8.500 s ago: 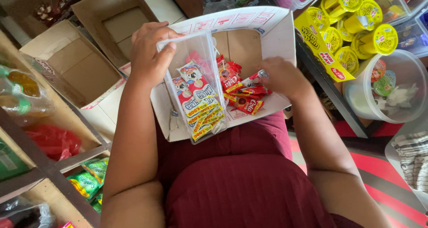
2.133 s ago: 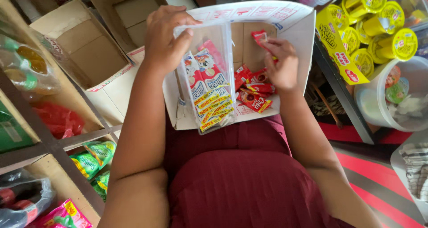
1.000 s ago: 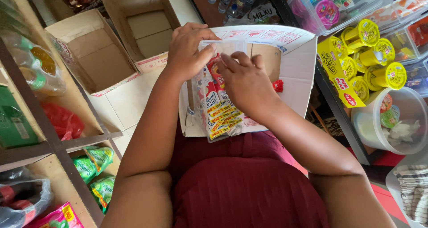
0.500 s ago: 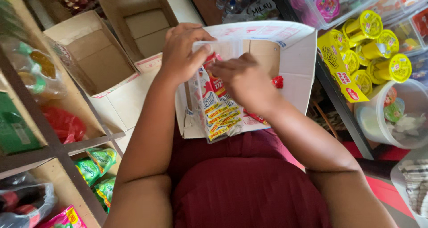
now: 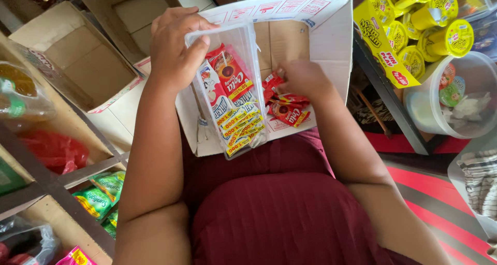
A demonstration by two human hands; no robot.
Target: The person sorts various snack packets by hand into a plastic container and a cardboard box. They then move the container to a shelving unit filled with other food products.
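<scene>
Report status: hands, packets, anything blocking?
Left hand grips clear packet bag. Right hand on loose red packets inside cardboard box. Nothing blocking.

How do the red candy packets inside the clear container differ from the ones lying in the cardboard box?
The packets in the clear container stand stacked in a neat row, held up by the left hand. The loose red packets lie scattered flat on the floor of the cardboard box, under the right hand. The container's packets sit above yellow-striped packets; the loose ones lie alone. Both sets are small red wrappers.
</scene>
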